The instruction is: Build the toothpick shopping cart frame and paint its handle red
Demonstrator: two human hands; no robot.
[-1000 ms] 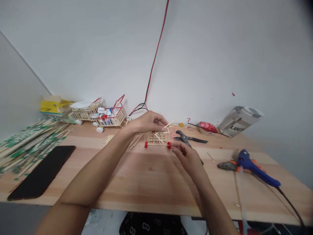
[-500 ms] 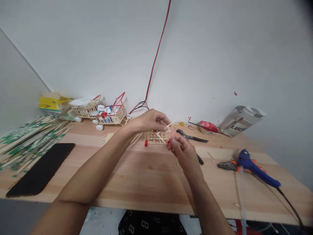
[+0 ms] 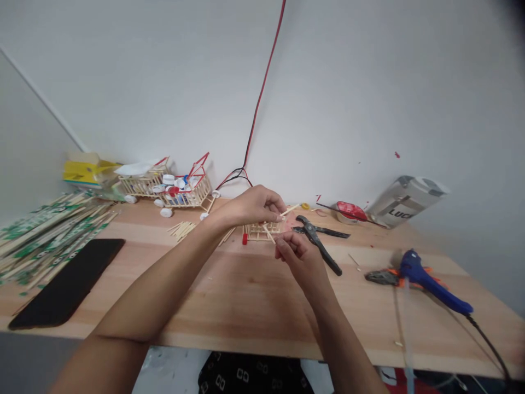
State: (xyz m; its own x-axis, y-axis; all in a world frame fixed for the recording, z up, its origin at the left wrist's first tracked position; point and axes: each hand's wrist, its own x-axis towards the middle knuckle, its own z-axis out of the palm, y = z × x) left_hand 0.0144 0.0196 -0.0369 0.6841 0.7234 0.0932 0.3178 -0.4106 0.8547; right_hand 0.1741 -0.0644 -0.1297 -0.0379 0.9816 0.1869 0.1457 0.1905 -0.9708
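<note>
My left hand (image 3: 266, 204) pinches a short wooden stick (image 3: 291, 209) that juts out to the right of the fingertips. Lower and to the right, my right hand (image 3: 298, 250) has its fingers closed on a second short stick (image 3: 269, 234), which slants up toward the left hand. Behind both hands stands a small stick frame (image 3: 256, 235) with a red wheel (image 3: 245, 238) at its left corner; the hands hide much of it. Whether either stick touches the frame I cannot tell. Black-handled pliers (image 3: 319, 241) lie just right of the frame.
Two stick carts (image 3: 196, 194) with bottle caps stand back left. Cut sticks (image 3: 181, 231) lie nearby; long sticks in wrappers (image 3: 53, 230) and a black slab (image 3: 69, 284) are left. At right are a blue glue gun (image 3: 435, 284), other pliers (image 3: 381, 277) and a container (image 3: 410, 201).
My right hand has shifted slightly left and its stick now shows between the two hands. The black-handled pliers are less covered. My left hand has barely moved.
</note>
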